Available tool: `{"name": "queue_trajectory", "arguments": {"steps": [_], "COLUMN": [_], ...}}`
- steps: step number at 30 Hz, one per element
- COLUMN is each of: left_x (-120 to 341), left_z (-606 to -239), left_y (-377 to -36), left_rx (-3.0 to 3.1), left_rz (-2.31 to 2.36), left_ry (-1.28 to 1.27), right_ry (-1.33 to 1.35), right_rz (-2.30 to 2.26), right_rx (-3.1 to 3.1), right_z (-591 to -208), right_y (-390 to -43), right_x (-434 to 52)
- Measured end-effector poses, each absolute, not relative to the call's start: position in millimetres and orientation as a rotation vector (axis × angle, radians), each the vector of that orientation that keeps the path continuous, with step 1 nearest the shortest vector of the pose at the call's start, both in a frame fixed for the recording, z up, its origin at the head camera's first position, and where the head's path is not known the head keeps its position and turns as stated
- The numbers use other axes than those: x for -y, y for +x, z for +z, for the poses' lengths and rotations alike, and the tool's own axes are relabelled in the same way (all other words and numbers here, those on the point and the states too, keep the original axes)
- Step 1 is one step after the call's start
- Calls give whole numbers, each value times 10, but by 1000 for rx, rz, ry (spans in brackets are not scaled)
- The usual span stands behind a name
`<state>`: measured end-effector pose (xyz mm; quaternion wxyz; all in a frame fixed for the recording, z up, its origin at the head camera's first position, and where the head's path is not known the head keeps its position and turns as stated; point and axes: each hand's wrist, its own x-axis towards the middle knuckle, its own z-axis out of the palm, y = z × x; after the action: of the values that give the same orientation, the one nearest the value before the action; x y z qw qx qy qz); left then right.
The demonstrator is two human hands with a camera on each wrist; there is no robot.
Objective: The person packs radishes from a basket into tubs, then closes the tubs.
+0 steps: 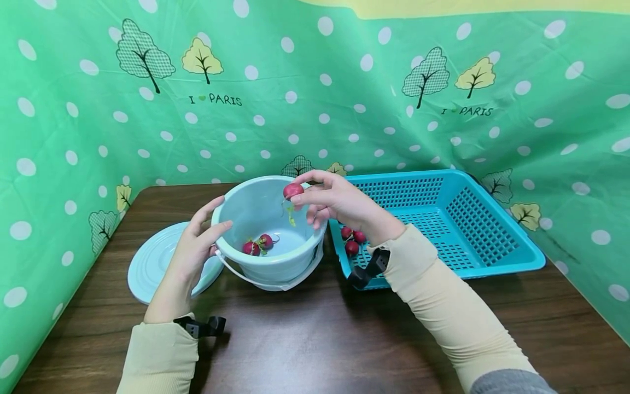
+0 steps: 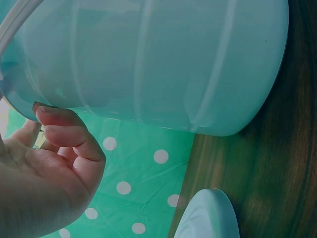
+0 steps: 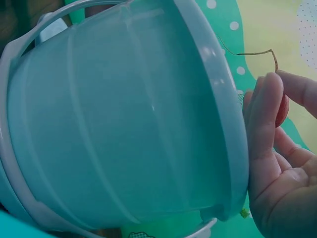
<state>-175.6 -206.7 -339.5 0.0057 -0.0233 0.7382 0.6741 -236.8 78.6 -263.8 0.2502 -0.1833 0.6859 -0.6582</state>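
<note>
A light-blue bucket [image 1: 275, 268] stands on the table, with two red radishes [image 1: 251, 248] at its bottom. My left hand [image 1: 194, 243] grips the bucket's left rim, thumb on the inner side; in the left wrist view the fingers [image 2: 74, 131] curl at the bucket's outer wall. Over the bucket's right rim, my right hand [image 1: 334, 200] pinches a red radish [image 1: 293, 190] between thumb and fingers. Green leaves and a thin root hang below this radish. In the right wrist view the same radish [image 3: 283, 110] shows partly behind the thumb.
A blue plastic basket [image 1: 492, 268] with perforated walls sits at the right, and several radishes [image 1: 351, 248] lie in its left corner. The bucket's round lid [image 1: 147, 268] lies on the wooden table [image 1: 315, 345] at the left. A green dotted cloth [image 1: 275, 137] hangs behind.
</note>
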Motion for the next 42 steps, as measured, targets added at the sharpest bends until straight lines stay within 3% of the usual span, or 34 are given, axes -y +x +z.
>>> {"name": "queue_trajectory", "arguments": {"steps": [42], "left_x": [2060], "left_z": [-3404], "left_y": [-1753], "left_rx": [-2323], "left_rz": [2110], "left_ry": [-40], "right_ry": [-541], "right_rz": [-1691], "right_rx": [-1915], "right_z": [-2663], "right_y": [-2362], "right_x": [-700]}}
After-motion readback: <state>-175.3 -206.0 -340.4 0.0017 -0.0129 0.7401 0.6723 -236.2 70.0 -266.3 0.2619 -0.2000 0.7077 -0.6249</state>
